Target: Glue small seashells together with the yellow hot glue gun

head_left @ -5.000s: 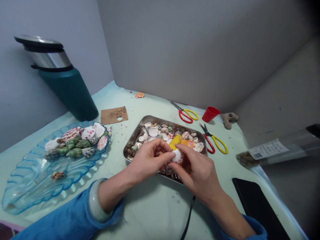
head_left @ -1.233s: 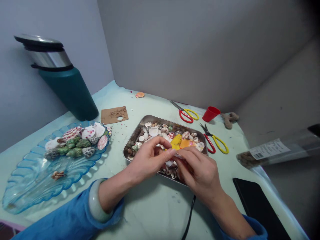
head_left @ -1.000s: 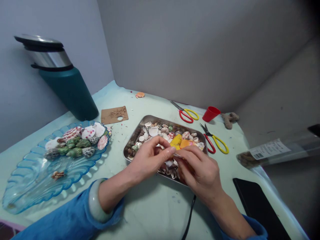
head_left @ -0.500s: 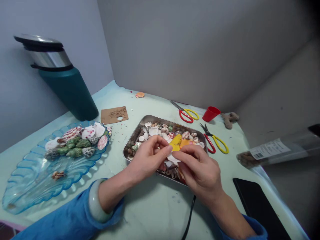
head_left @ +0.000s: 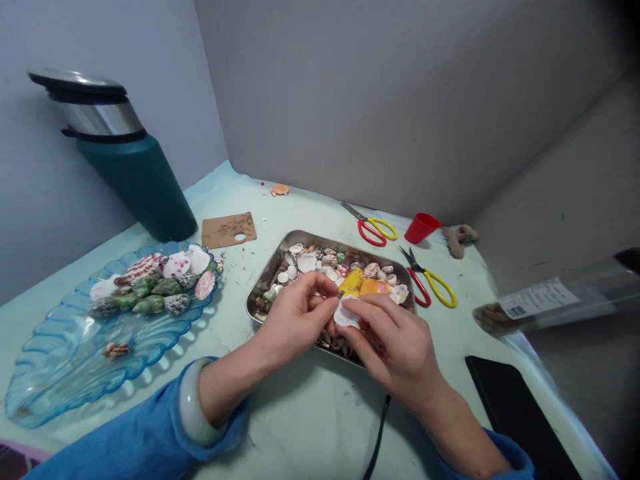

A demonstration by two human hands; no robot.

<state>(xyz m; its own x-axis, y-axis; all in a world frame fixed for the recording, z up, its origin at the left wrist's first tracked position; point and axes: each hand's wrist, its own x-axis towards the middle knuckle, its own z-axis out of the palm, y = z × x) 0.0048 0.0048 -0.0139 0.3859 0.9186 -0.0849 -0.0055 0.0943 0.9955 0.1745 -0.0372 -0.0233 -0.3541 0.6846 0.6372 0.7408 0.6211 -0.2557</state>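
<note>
A metal tray (head_left: pixel 273 263) full of mixed seashells lies under both hands. Thumb and fingers of my right hand (head_left: pixel 400 347) pinch a white seashell (head_left: pixel 346 315), held just above the tray's near side. My left hand (head_left: pixel 297 313) is closed too, its thumb tip at the left edge of that shell; whatever is between its fingers is hidden. Behind the fingertips a yellow shell (head_left: pixel 351 283) and an orange shell (head_left: pixel 374 286) rest among the others. On the left, a blue clear leaf-shaped dish (head_left: pixel 65 340) carries green, speckled and white shells plus a small brown piece (head_left: pixel 117 351).
A teal bottle (head_left: pixel 137 180) stands behind the dish, near a brown card (head_left: pixel 227 230). Two pairs of scissors (head_left: pixel 371 223), a red cup (head_left: pixel 423 228) and a ginger-like root (head_left: pixel 459 239) lie beyond the tray. At right are a clear bag (head_left: pixel 590 300) and a black phone-like slab (head_left: pixel 520 413).
My right hand has shifted slightly left and turned. The white seashell has come up between the two hands and shows more of its face. The left hand has barely moved.
</note>
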